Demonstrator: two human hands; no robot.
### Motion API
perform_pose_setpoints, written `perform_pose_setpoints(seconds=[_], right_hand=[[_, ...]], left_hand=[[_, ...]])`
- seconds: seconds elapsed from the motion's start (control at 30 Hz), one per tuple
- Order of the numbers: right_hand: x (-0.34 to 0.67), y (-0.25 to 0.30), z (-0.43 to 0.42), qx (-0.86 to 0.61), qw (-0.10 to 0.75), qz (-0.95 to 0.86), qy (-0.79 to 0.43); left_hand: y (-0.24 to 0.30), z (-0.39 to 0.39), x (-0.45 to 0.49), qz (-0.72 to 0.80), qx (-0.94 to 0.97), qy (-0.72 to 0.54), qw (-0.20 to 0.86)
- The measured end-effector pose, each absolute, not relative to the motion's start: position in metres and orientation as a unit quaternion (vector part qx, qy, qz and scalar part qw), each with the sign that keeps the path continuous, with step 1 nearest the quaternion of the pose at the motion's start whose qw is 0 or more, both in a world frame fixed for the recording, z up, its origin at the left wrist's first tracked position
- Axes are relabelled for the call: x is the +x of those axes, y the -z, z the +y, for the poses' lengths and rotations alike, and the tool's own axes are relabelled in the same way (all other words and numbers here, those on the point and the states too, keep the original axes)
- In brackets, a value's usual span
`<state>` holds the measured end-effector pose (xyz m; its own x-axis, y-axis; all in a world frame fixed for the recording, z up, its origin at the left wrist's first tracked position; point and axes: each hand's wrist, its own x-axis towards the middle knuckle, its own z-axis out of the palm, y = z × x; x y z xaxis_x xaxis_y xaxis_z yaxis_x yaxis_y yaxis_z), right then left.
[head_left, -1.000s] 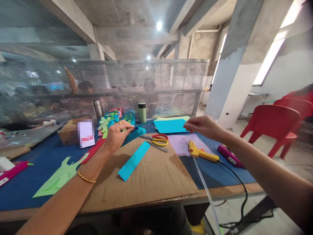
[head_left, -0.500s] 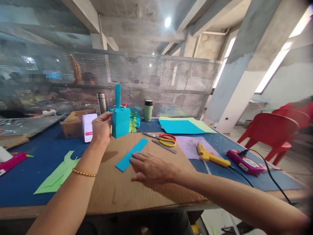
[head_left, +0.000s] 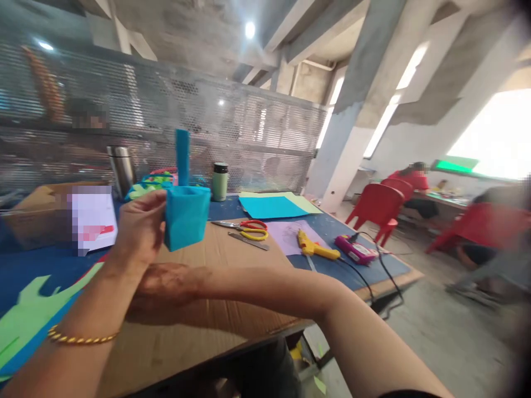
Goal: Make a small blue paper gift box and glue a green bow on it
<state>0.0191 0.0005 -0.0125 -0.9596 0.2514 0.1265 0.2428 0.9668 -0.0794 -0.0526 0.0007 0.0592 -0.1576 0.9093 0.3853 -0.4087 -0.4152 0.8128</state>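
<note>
My left hand grips a small blue open-topped box by its left side, holding it above the cardboard. A blue strip stands upright from the box's back edge. My right hand reaches across, low over the cardboard, behind my left wrist. Its fingers are hidden by that wrist, so what they touch does not show. At lower left, a blue piece lies along a cut light-green sheet, partly covered by my left forearm.
Red-and-yellow scissors and a metal blade lie on the cardboard. To the right are a yellow glue gun and a magenta corded box. Behind stand a phone, a steel flask, a green bottle and blue sheets.
The view has swung right. My right hand has moved left, behind my left wrist. The loose blue strip no longer shows at its former place on the cardboard. My left hand still holds the box.
</note>
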Motion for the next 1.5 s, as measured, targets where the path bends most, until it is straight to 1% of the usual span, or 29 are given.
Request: perform_pose_setpoints(seconds=[0.03, 0.1, 0.13, 0.23, 0.37, 0.47, 0.53, 0.7, 0.8, 0.9, 0.97, 1.03, 1.1, 1.17, 1.27, 1.37, 1.43, 1.5], right_hand=[[0.043, 0.004, -0.006, -0.144, 0.049, -0.988, 0.014], [0.1, -0.015, -0.024, -0.191, 0.039, -0.98, 0.043], [0.131, -0.024, -0.035, -0.247, 0.002, -0.966, 0.073], [0.225, -0.038, -0.067, -0.433, -0.011, -0.892, 0.132], [0.321, -0.029, -0.093, -0.653, -0.022, -0.73, 0.199], [0.357, -0.015, -0.098, -0.726, -0.043, -0.657, 0.2], [0.368, -0.007, -0.093, -0.739, -0.055, -0.644, 0.191], [0.384, 0.001, -0.072, -0.742, -0.076, -0.641, 0.179], [0.396, -0.004, -0.065, -0.731, -0.076, -0.656, 0.174], [0.393, -0.021, -0.057, -0.718, -0.066, -0.67, 0.179], [0.374, -0.034, -0.043, -0.703, -0.046, -0.683, 0.192], [0.343, -0.043, -0.02, -0.667, -0.022, -0.718, 0.196], [0.305, -0.045, 0.007, -0.619, -0.015, -0.766, 0.174], [0.27, -0.039, 0.034, -0.583, -0.028, -0.8, 0.14], [0.238, -0.024, 0.063, -0.56, -0.04, -0.821, 0.104], [0.233, -0.012, 0.073, -0.547, -0.02, -0.832, 0.092], [0.237, -0.01, 0.072, -0.537, 0.01, -0.839, 0.085], [0.243, -0.011, 0.069, -0.528, 0.05, -0.845, 0.071]], left_hand=[[-0.06, 0.001, -0.053, 0.285, 0.438, -0.709, 0.473], [-0.06, 0.001, -0.053, 0.289, 0.431, -0.701, 0.489], [-0.058, 0.001, -0.051, 0.292, 0.432, -0.698, 0.491], [-0.049, 0.001, -0.041, 0.322, 0.454, -0.674, 0.486], [-0.033, 0.004, -0.029, 0.367, 0.521, -0.615, 0.464], [-0.023, 0.007, -0.028, 0.385, 0.56, -0.595, 0.429], [-0.018, 0.01, -0.029, 0.396, 0.569, -0.589, 0.415], [-0.015, 0.013, -0.031, 0.407, 0.568, -0.582, 0.417], [-0.016, 0.014, -0.031, 0.403, 0.57, -0.587, 0.411], [-0.017, 0.018, -0.031, 0.403, 0.573, -0.594, 0.395], [-0.016, 0.022, -0.032, 0.391, 0.598, -0.605, 0.351], [-0.015, 0.026, -0.032, 0.367, 0.644, -0.614, 0.271], [-0.013, 0.028, -0.033, 0.35, 0.673, -0.619, 0.203], [-0.013, 0.03, -0.034, 0.345, 0.683, -0.617, 0.185], [-0.016, 0.03, -0.036, 0.339, 0.688, -0.617, 0.174], [-0.021, 0.026, -0.036, 0.33, 0.693, -0.616, 0.179], [-0.024, 0.022, -0.035, 0.315, 0.696, -0.61, 0.21], [-0.026, 0.018, -0.033, 0.291, 0.696, -0.601, 0.265]])
